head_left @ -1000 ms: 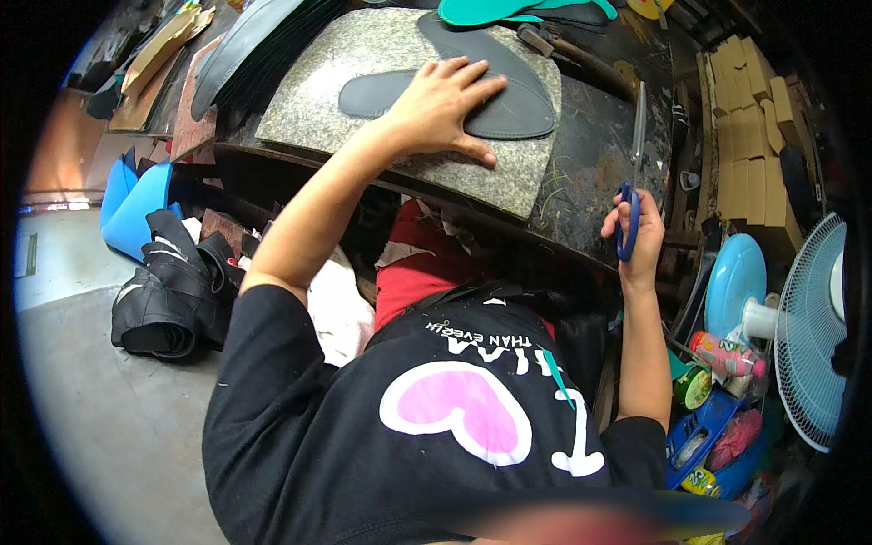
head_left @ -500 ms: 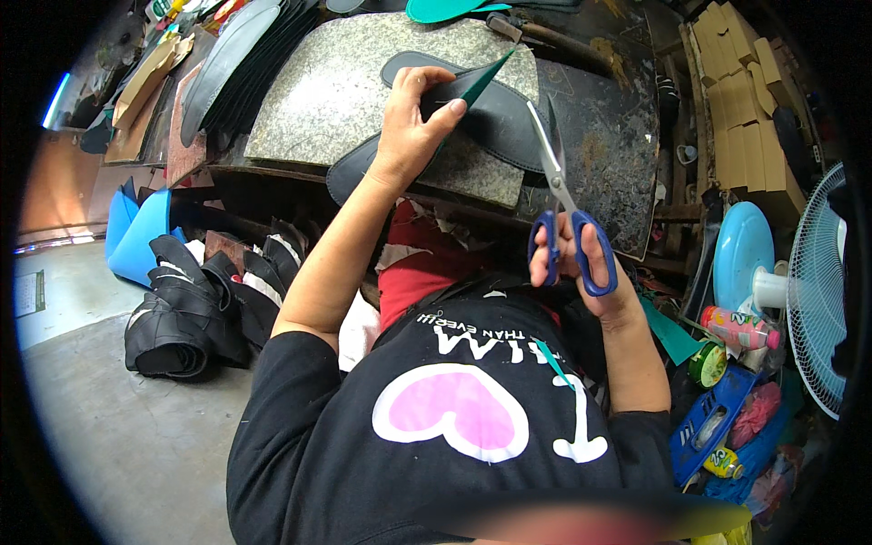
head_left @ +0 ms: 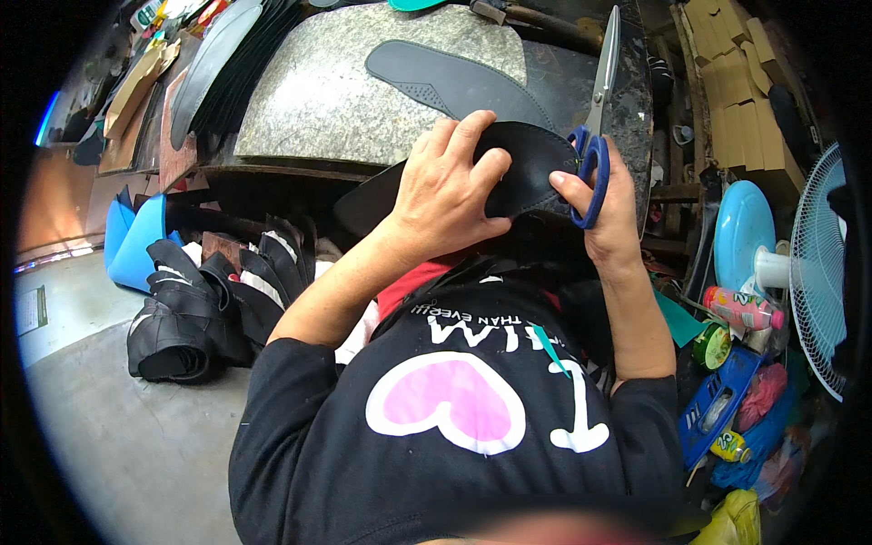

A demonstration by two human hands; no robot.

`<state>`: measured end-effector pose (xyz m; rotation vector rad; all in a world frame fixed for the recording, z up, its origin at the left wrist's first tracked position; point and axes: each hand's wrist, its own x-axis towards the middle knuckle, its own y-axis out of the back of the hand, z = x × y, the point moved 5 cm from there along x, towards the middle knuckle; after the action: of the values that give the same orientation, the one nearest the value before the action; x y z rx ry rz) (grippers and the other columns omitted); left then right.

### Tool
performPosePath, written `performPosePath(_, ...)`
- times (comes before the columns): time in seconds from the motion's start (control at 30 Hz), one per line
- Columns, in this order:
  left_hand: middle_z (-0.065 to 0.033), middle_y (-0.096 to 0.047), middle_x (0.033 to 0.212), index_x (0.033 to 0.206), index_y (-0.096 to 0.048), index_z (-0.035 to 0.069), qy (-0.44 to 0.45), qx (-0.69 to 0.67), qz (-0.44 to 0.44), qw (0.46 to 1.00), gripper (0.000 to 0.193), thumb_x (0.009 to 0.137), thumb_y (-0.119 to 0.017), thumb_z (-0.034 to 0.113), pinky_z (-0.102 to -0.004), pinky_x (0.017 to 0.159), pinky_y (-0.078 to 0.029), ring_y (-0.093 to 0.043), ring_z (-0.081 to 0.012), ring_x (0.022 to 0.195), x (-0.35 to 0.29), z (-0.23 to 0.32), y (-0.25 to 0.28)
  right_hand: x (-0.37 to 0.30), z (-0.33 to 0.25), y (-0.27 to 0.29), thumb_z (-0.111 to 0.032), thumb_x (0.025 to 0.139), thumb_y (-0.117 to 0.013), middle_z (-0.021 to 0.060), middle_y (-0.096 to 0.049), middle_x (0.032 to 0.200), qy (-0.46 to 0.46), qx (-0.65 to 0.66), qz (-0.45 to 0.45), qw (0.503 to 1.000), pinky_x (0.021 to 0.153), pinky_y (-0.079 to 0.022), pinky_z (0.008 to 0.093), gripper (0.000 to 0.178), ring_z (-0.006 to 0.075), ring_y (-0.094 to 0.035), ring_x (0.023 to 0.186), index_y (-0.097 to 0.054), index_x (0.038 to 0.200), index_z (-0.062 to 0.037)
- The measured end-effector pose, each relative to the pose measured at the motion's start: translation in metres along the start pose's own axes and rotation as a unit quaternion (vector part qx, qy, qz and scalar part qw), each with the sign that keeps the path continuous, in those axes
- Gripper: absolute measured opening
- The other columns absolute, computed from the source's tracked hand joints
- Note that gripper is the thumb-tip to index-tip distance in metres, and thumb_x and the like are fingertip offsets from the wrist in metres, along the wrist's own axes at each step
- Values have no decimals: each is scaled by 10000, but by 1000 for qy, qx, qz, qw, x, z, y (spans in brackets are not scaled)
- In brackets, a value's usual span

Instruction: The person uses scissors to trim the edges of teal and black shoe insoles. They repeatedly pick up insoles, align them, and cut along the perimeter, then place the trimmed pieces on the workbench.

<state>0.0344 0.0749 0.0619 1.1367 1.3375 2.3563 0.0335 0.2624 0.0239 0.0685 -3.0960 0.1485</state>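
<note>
My left hand (head_left: 447,186) grips a black insole (head_left: 525,163) over the table's near edge, fingers spread across its top and thumb at its near side. Stitching runs along the rim of its right end. My right hand (head_left: 610,204) has the blue-handled scissors (head_left: 599,100) hooked on its fingers, blades together and pointing away from me. The right thumb rests at the insole's right end, beside the handles. Just beyond lies another black insole (head_left: 454,77), flat on the speckled stone slab (head_left: 300,100). Part of the held insole is covered by my left hand.
A stack of dark sole pieces (head_left: 213,77) stands at the slab's left. A hammer (head_left: 545,23) lies along the far edge. Rolled black material (head_left: 177,341) sits on the floor at left. At right are a fan (head_left: 817,263), bottles and cardboard boxes (head_left: 727,100).
The held piece has come down toward me and now lies black side up, its green side out of sight. The scissors have closed and swung up and right, my right hand meeting the insole's end.
</note>
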Motion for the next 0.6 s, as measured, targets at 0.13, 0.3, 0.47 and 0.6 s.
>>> performPosePath(0.13, -156, -549, 1227, 951, -641, 112, -11, 16, -24, 1000, 475, 526, -824, 218, -433, 825, -505, -578, -357, 1002, -7, -7, 16, 13, 5, 23, -2, 849, -722, 13, -572, 907, 61, -51, 73, 994, 726, -493, 236, 330, 68, -568, 801, -530, 1113, -47)
performPosePath(0.3, -148, -578, 1194, 1091, -680, 119, 57, 65, -4, 996, 554, 557, -806, 198, -418, 869, -535, -619, -347, 1044, -12, -30, 38, -10, 2, 49, -185, 800, -816, 98, -695, 789, 41, -376, 48, 924, 685, -513, 315, 361, 172, -671, 698, -597, 1051, -46)
performPosePath(0.47, -148, -583, 1189, 1132, -684, 123, 79, 85, 24, 993, 597, 555, -813, 207, -414, 870, -539, -625, -342, 1056, -12, -37, 48, -31, -1, 38, -398, 714, -860, 96, -683, 779, -32, -423, -75, 902, 646, -495, 353, 514, 247, -665, 679, -630, 1030, -65)
performPosePath(0.6, -143, -583, 1185, 1135, -691, 127, 80, 99, 26, 992, 602, 556, -825, 223, -404, 853, -546, -629, -329, 1051, -13, -33, 49, -34, -31, 28, -472, 660, -858, 76, -652, 789, 147, -590, -15, 794, 639, -479, 395, 565, 263, -628, 684, -646, 1023, -94)
